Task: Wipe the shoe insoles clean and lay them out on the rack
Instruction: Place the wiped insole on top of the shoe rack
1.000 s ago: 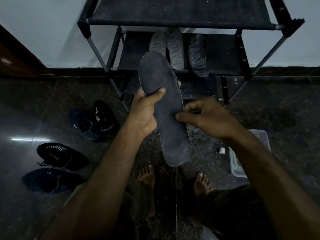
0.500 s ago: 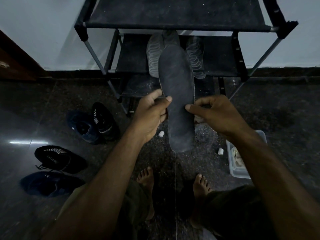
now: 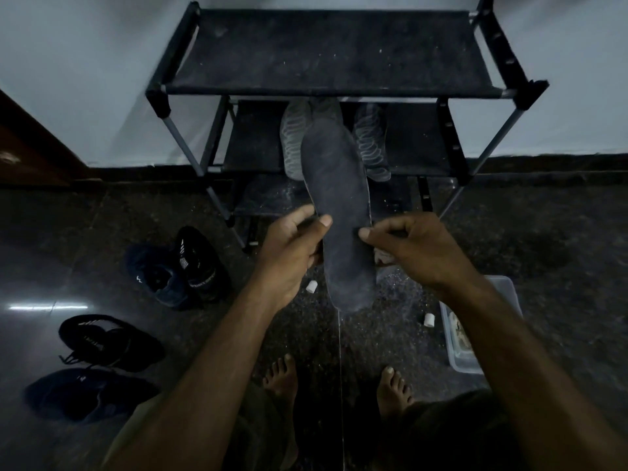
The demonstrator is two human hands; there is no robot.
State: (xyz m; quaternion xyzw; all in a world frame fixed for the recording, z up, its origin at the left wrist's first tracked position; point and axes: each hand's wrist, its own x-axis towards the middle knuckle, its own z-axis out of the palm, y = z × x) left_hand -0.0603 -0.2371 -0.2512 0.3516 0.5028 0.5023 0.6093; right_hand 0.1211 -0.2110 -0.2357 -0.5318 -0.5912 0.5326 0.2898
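Both hands hold one dark insole lengthwise in front of the rack, its toe end toward the middle shelf. The left hand pinches its left edge between thumb and fingers; the right hand pinches the right edge. Three patterned insoles lie on that middle shelf behind it. Dark shoes sit on the floor to the left.

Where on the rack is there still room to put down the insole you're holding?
The top shelf is bare all across. On the middle shelf the insoles crowd the centre; free patches lie left of them by the left post and right of them by the right post. Both hands pinch the dark insole.
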